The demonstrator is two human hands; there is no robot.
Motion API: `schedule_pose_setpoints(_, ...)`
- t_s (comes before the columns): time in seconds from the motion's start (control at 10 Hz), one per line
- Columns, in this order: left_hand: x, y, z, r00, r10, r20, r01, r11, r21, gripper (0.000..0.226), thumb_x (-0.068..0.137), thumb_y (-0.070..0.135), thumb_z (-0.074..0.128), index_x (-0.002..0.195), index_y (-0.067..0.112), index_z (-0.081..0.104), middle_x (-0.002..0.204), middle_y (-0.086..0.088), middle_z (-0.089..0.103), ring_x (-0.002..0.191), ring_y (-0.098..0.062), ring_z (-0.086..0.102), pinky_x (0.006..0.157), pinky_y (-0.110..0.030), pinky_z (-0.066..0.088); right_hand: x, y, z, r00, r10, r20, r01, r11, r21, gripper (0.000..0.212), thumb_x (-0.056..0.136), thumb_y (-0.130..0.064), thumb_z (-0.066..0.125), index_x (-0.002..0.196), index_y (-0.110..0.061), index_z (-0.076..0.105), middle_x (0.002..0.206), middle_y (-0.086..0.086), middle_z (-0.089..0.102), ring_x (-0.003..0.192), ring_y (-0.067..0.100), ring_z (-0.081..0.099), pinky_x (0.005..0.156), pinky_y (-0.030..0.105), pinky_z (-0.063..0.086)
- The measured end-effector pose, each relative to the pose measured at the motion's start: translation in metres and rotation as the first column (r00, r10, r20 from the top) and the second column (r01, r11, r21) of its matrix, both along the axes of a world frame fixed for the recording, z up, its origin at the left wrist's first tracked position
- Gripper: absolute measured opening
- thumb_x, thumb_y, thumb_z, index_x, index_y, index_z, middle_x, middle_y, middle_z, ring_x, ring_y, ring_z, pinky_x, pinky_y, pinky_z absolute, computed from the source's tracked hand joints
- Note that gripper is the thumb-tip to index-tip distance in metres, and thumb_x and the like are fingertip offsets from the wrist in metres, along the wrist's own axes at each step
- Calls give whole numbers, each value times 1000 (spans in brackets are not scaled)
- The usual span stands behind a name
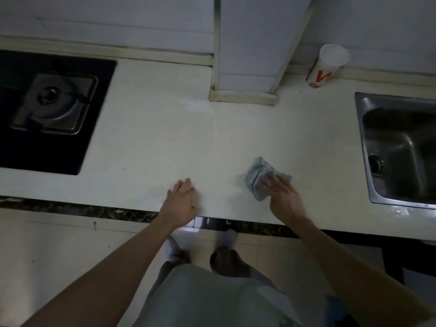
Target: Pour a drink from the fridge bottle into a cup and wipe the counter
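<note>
Right grip (280, 192), flat and unclenched, presses the cloth (256, 173) under it to wipe the worktop (165, 138); left grip (181, 199) (open-palmed, empty) braces alongside.

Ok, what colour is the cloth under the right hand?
Light blue-grey. The head view shows the cloth bunched on the white counter, under the right hand.

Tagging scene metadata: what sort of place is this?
Most likely a home kitchen: a gas hob set into the white counter and a stainless steel sink at its other end.
</note>
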State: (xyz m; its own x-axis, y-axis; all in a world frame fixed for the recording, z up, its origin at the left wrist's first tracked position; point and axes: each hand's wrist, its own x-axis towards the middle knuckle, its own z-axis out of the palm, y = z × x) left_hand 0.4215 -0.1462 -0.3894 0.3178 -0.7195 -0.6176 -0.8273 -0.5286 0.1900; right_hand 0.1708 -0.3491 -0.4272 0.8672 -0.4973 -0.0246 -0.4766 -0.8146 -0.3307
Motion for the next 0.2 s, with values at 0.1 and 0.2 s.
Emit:
schedule_pose_setpoints(0.1, -6, -2, 2, 1000, 5, 7, -5, 1000, 1, 58, 91, 18, 49, 146, 3, 36, 164, -14, 7, 149, -34, 9, 117, -52, 26, -39, 11, 0, 995, -47, -93, 46, 999, -17, 57, 76, -4, 30, 115, -11, 71, 127, 5, 65, 127, 26, 54, 108, 42, 35)
schedule_pose_setpoints(0.2, -2, -2, 2, 1000, -15, -16, 15, 1000, -3, 57, 92, 19, 50, 145, 1, 38, 162, -16, 11, 147, -35, 15, 116, -49, 28, -26, 16, 13, 974, -75, -214, 80, 997, 16, 63, 72, -19, 24, 115, -12, 69, 128, 8, 63, 130, 28, 50, 107, 46, 40)
